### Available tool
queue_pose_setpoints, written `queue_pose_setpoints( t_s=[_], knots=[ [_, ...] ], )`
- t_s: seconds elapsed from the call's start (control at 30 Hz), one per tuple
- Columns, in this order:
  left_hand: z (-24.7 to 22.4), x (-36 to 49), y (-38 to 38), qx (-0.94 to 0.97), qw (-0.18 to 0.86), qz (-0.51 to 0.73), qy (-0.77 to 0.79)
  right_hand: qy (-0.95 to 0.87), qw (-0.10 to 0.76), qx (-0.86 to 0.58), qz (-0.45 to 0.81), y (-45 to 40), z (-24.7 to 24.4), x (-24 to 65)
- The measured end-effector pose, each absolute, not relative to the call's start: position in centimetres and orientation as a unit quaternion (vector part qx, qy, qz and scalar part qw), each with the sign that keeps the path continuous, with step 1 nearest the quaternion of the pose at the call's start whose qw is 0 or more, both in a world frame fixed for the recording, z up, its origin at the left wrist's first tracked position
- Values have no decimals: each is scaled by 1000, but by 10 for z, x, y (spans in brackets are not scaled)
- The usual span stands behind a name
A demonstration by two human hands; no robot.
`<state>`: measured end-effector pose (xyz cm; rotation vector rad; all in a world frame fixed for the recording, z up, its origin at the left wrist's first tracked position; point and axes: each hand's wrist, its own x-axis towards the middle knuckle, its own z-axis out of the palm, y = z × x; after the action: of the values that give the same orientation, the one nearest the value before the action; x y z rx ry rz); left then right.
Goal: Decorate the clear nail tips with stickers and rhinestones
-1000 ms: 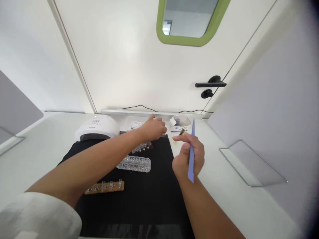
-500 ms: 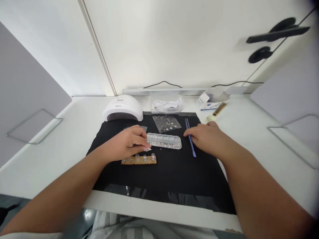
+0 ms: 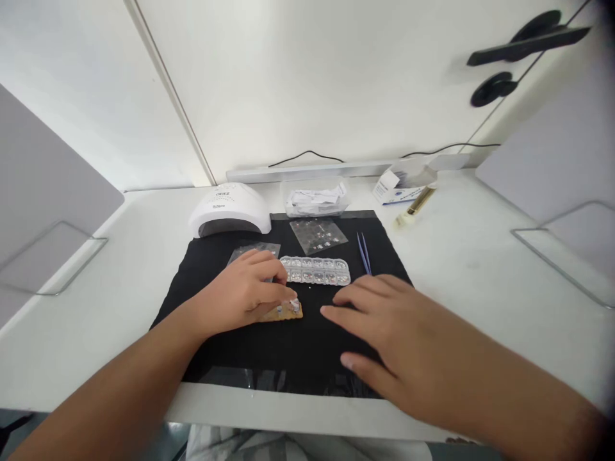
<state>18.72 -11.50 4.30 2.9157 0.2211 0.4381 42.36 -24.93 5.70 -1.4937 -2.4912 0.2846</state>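
My left hand [image 3: 252, 288] is closed in a pinch over the right end of a tan display stand [image 3: 288, 312] with small clear posts. Its fingertips are on a small pale false nail [image 3: 295, 301] at the last post; the fingers partly hide it. The stand's left part is hidden under the hand. My right hand [image 3: 379, 320] is open over the black mat [image 3: 307, 358], fingers spread and holding nothing. Beyond it lie purple tweezers [image 3: 363, 251], their lower end hidden by the hand. A clear compartment box [image 3: 317, 271] of small rhinestones sits behind the stand.
Clear bags, one with decorations [image 3: 318, 235], lie at the mat's back. Behind stand a white nail lamp [image 3: 231, 208], a clear tub [image 3: 316, 198] with white packets and an opened white carton [image 3: 403, 182]. A gold-coloured tube [image 3: 421, 200] lies at the right.
My right hand has let go of the tweezers, leaving them on the mat, and moved toward the stand with fingers spread. My left hand has lowered the false nail to the stand's right end.
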Motion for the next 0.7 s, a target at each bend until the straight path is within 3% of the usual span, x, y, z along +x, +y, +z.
queue_pose_setpoints(
  t_s=[0.23,0.7],
  knots=[
    [40,193,-119,985,91,127,69,-863,40,-490,117,-256,16,401],
    [41,200,-120,987,122,73,75,-893,40,-420,157,-227,5,407]
  ],
)
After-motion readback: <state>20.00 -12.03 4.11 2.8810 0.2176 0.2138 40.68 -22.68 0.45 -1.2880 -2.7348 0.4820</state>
